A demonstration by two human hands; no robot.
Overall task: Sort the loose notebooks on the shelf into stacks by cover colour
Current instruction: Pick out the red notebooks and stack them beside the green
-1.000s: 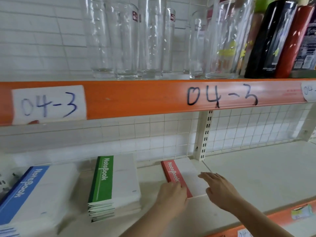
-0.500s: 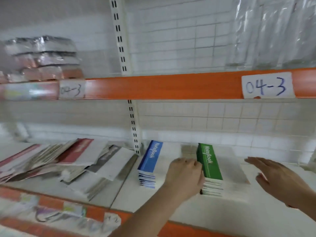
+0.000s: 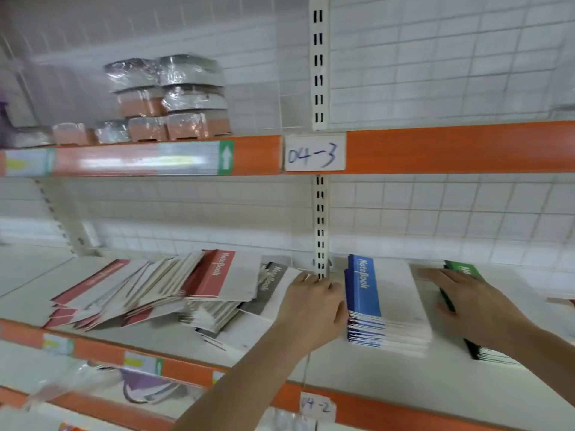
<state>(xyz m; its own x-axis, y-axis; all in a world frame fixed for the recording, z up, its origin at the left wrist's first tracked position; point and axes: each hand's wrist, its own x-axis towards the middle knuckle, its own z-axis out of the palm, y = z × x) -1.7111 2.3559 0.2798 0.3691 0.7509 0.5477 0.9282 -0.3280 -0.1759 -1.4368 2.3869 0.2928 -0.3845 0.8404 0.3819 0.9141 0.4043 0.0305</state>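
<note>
Nearest, at 6 o'clock, the orange front edge of the lower shelf [image 3: 404,409] is seen, with a small white paper tag marked 04-2 [image 3: 318,406] stuck on it.

Just above that, two bare arms are stretched out over the white shelf board [image 3: 273,343]. The left hand [image 3: 312,309] is seen from the back at the middle of the picture. Its fingers are bent down, and their tips are set at the left side of the stack of blue-spined notebooks [image 3: 382,309]. Whether anything is gripped cannot be told. The right hand [image 3: 466,303] is laid flat at 3 o'clock, fingers straight and spread, on top of the stack of green-spined notebooks [image 3: 466,270]. Nothing is held in it.

At 9 o'clock from the left hand, a loose, messy pile of red and grey notebooks [image 3: 174,290] is spread over the shelf. One red-spined notebook [image 3: 233,275] is on top, and a grey-spined notebook [image 3: 273,287] is beside it, near the left hand.

Farther back, a white slotted metal post [image 3: 320,231] is seen, with white wire grid behind it.

At 12 o'clock, an orange upper shelf edge [image 3: 451,147] is seen, with a white paper tag marked 04-3 [image 3: 314,153]. At 10 o'clock, plastic-wrapped packs [image 3: 174,101] are piled on it.
</note>
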